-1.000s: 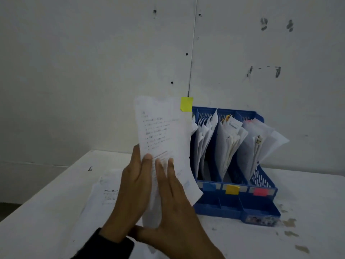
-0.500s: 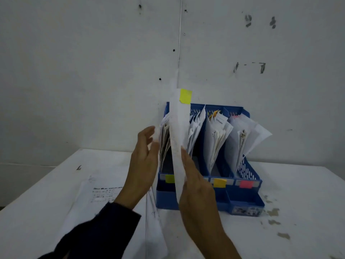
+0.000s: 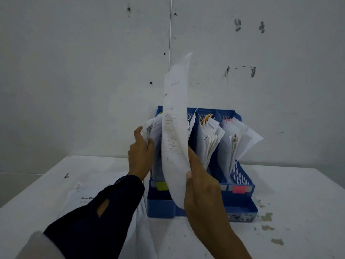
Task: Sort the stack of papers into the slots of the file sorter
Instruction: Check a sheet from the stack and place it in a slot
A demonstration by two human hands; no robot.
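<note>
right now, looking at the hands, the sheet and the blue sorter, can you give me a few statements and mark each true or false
1. The right hand holds a sheet of paper upright in front of the blue sorter. True.
2. The left hand rests flat on the table. False: it is raised at the papers in the sorter's leftmost slot.
3. The sorter's slots are all bare. False: the slots that show hold papers.
4. A pink tab sits on the sorter's front at the right. True.
5. More papers lie flat on the table left of the sorter. True.
</note>
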